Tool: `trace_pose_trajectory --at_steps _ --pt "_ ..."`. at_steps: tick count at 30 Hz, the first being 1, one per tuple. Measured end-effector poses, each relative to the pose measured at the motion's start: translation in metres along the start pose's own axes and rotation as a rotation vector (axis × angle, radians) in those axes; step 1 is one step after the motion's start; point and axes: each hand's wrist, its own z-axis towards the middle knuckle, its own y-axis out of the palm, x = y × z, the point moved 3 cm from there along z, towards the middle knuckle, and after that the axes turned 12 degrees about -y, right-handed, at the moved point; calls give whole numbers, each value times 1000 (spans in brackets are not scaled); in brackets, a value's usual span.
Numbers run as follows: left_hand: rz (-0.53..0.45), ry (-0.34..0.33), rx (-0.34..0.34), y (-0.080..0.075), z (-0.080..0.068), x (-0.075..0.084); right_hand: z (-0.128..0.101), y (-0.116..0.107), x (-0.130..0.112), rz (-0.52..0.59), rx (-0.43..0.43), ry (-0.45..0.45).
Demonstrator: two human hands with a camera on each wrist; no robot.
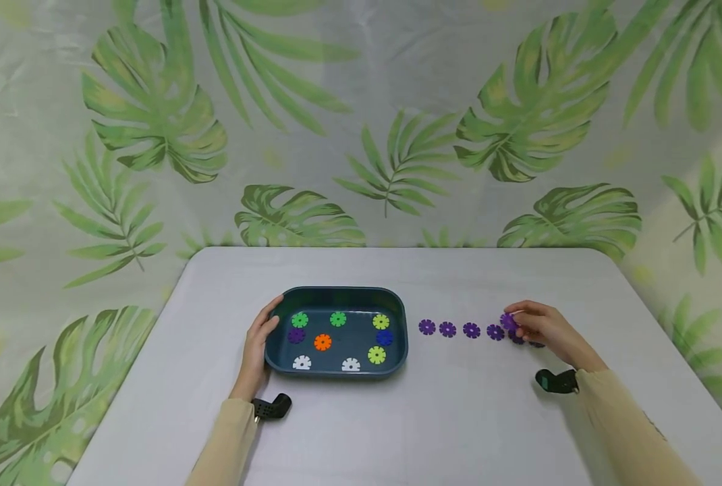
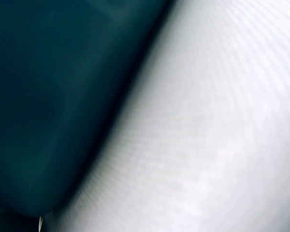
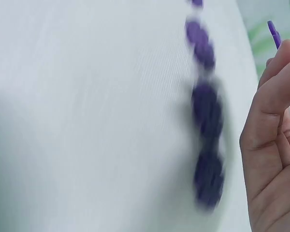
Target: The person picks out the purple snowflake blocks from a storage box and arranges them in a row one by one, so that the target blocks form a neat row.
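My right hand (image 1: 543, 327) pinches a purple notched disc (image 1: 508, 321) between thumb and fingertips, above a row of flat purple discs on the table. In the right wrist view this disc (image 3: 274, 34) shows edge-on past the fingertips, and the row's discs (image 3: 208, 113) are blurred. Around the left end of a dark teal tray (image 1: 337, 374), my left hand (image 1: 255, 347) holds the rim. Inside the tray lie loose notched discs, among them an orange one (image 1: 322, 342), a blue one (image 1: 384, 337) and a purple one (image 1: 297, 335). The tray's side (image 2: 63, 96) fills the left wrist view's left part.
A white cloth-covered table (image 1: 361, 432) spreads under everything. The row's left end, a purple disc (image 1: 427, 327), lies just right of the tray. A leaf-patterned curtain (image 1: 397, 135) hangs behind the far table edge. Each wrist wears a black camera (image 1: 272, 407).
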Motion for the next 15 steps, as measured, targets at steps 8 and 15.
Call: trace_pose_trajectory --at_steps 8,15 --pt "0 5 1 -1 1 0 -38 -50 27 -109 109 36" --pt "8 7 4 0 0 -1 -48 -59 34 -307 167 66"
